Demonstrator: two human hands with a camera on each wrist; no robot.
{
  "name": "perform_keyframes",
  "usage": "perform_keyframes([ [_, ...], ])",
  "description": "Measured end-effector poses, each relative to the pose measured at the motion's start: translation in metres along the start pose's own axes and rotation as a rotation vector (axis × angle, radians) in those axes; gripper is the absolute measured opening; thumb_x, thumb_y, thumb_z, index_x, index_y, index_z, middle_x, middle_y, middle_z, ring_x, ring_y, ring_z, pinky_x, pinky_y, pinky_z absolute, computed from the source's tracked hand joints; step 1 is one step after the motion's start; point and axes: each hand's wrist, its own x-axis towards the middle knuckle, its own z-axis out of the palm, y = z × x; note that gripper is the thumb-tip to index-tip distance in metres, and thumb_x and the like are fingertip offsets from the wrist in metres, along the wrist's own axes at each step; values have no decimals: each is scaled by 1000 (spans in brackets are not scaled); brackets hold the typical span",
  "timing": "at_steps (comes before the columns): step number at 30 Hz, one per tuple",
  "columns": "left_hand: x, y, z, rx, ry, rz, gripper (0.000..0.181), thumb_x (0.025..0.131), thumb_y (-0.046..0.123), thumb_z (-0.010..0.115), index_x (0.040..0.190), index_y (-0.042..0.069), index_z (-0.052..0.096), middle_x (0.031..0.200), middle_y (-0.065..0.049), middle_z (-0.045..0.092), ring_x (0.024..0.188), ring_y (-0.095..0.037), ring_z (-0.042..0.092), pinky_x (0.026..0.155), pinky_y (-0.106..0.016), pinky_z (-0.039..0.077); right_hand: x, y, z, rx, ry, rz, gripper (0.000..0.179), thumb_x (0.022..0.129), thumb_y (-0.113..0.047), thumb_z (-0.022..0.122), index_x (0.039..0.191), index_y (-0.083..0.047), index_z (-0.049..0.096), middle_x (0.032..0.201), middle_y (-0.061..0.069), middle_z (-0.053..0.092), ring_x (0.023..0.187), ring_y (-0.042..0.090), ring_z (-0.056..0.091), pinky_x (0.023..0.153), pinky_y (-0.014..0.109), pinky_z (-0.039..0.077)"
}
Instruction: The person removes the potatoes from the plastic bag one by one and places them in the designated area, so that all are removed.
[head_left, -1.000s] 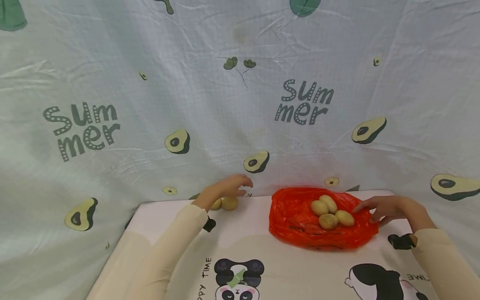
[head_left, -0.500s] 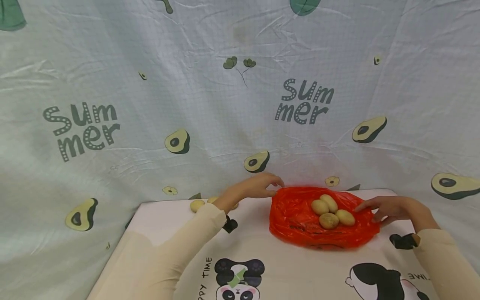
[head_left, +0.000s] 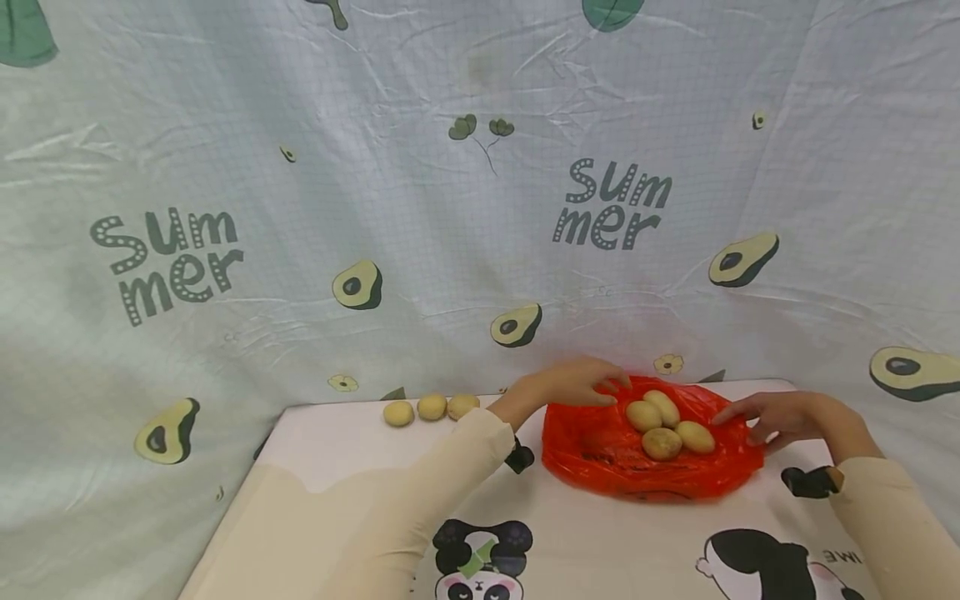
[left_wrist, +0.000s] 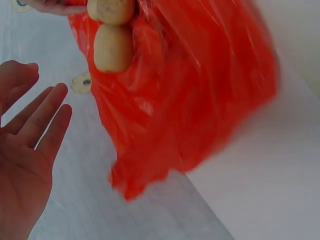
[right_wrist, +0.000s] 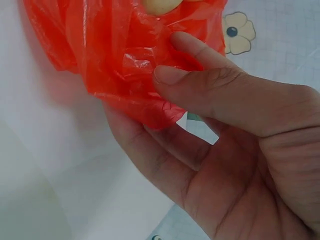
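Several potatoes (head_left: 662, 443) lie together on a spread-out red plastic bag (head_left: 592, 467), toward its right half. My left hand (head_left: 581, 383) is over the bag's far left part with its fingers apart and holds nothing; in the left wrist view its palm and spread fingers stand beside the bag. At the bag's right edge my right hand (head_left: 783, 417) holds the plastic, with thumb and fingers on either side of the rim in the right wrist view. Three more potatoes (head_left: 432, 407) sit in a row on the table, left of my left hand.
A white table (head_left: 337, 483) with printed panda and cartoon figures lies under everything. Right behind its far edge hangs a pale curtain (head_left: 420, 208) printed with avocados and lettering. Each wrist wears a black strap device (head_left: 810, 482).
My left hand has moved right, from above the row of potatoes to over the red bag, uncovering that row. My right hand stays at the bag's right edge.
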Motion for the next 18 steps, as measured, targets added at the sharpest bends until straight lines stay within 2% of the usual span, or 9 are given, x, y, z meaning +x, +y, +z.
perform_keyframes([
  [3, 12, 6, 7, -38, -28, 24, 37, 102, 14, 61, 138, 6, 59, 139, -7, 61, 122, -12, 61, 100, -15, 44, 1, 2, 0, 5, -1, -8, 53, 86, 4, 69, 138, -6, 60, 144, 37, 37, 121, 43, 49, 92, 52, 56],
  [7, 21, 14, 12, -82, -54, 16, 39, 102, 13, 61, 140, 5, 57, 141, -7, 59, 121, -13, 61, 99, -15, 45, 2, 4, -1, 19, -9, -23, 55, 87, 3, 69, 140, -7, 59, 148, 37, 33, 125, 46, 46, 93, 53, 55],
  [10, 25, 20, 13, -103, -73, 5, 41, 101, 13, 62, 141, 6, 57, 141, -6, 59, 120, -13, 60, 97, -15, 45, 0, 5, -2, 30, -12, -34, 56, 87, 4, 68, 141, -7, 59, 149, 37, 32, 125, 46, 46, 94, 53, 55],
  [15, 36, 27, 17, -130, -115, 26, 39, 100, 15, 64, 138, 10, 60, 136, -4, 61, 115, -11, 58, 92, -12, 44, -3, 6, -3, 37, -22, -46, 57, 86, 5, 68, 141, -6, 58, 149, 37, 32, 125, 43, 48, 94, 53, 55],
  [18, 42, 31, 20, -149, -151, -1, 37, 99, 18, 64, 136, 14, 62, 134, 0, 61, 113, -7, 54, 90, -12, 43, -3, 8, -3, 36, -23, -43, 57, 87, 4, 68, 142, -6, 58, 149, 37, 32, 125, 42, 48, 94, 53, 55],
])
